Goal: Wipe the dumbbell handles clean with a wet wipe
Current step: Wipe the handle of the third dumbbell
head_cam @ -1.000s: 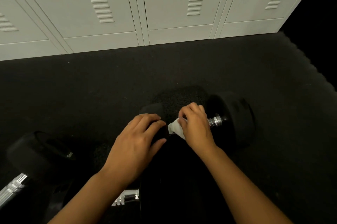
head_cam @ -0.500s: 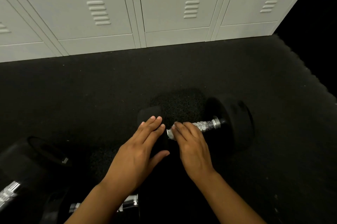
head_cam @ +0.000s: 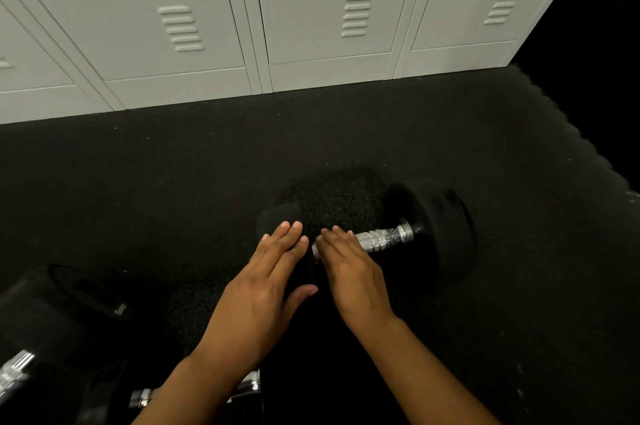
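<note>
A black dumbbell lies on the floor, its chrome knurled handle (head_cam: 384, 239) running between a large right head (head_cam: 440, 230) and a left head (head_cam: 277, 213). My left hand (head_cam: 263, 289) lies flat on the left head, fingers straight and thumb out to the side. My right hand (head_cam: 353, 272) is pressed flat over the left end of the handle. The white wet wipe (head_cam: 316, 249) is under that hand, with only a sliver showing beside the fingers. The right half of the handle is bare.
Grey lockers (head_cam: 311, 9) line the far wall. The floor is black rubber matting (head_cam: 173, 182). Another black dumbbell (head_cam: 52, 313) lies at lower left, and a further chrome handle (head_cam: 142, 397) shows under my left forearm.
My right hand went from bunched around the wipe to flat, sliding toward the handle's left end. More chrome shows and the wipe is nearly hidden. My left fingers straightened.
</note>
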`<state>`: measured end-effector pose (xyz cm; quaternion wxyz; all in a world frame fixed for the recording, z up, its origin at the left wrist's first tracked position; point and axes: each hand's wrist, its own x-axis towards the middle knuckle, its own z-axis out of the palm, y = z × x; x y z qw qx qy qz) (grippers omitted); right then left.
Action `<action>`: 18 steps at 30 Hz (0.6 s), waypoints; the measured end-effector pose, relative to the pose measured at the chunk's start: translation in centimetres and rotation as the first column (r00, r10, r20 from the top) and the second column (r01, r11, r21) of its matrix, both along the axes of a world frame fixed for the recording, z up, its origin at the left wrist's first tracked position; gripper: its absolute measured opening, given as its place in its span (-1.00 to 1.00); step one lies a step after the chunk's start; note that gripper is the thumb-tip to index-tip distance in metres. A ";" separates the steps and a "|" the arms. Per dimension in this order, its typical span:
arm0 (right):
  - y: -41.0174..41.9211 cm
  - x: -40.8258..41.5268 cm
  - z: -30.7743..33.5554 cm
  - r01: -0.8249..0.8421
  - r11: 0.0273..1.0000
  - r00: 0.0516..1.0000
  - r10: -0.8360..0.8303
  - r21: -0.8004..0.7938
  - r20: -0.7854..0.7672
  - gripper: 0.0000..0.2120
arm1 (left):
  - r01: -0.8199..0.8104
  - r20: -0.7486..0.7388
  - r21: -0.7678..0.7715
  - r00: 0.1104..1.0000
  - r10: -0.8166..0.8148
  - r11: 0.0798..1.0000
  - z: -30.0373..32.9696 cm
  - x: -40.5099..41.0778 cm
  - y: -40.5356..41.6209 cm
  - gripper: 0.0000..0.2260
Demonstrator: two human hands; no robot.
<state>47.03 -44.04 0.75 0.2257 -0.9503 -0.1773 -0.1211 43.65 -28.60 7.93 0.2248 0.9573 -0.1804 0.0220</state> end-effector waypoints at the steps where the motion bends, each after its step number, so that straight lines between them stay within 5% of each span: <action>1: -0.4 -0.4 -0.2 -0.026 1.000 1.000 0.026 0.009 0.012 -0.69 | 0.003 -0.004 -0.004 1.000 -0.003 1.000 0.0 0.0 0.0 -0.48; 5: -1.8 -1.5 -0.7 -0.099 0.995 0.994 0.097 0.025 0.056 -0.68 | -0.002 0.000 -0.023 1.000 0.002 1.000 -0.1 0.0 0.0 -0.48; 9: 0.5 -0.3 0.0 0.049 0.999 0.999 -0.050 0.009 0.022 -0.72 | -0.010 0.012 -0.034 1.000 0.010 0.999 -0.5 0.1 0.0 -0.48; 14: -1.8 -1.2 0.3 -0.083 0.996 0.996 0.083 0.015 0.046 -0.72 | -0.004 0.004 -0.034 1.000 0.004 0.999 -0.3 -0.1 0.0 -0.49; 18: -0.5 1.3 1.9 0.041 0.999 0.996 -0.039 0.017 -0.077 -0.76 | -0.012 0.012 -0.035 1.000 0.012 0.999 -0.5 0.0 0.1 -0.49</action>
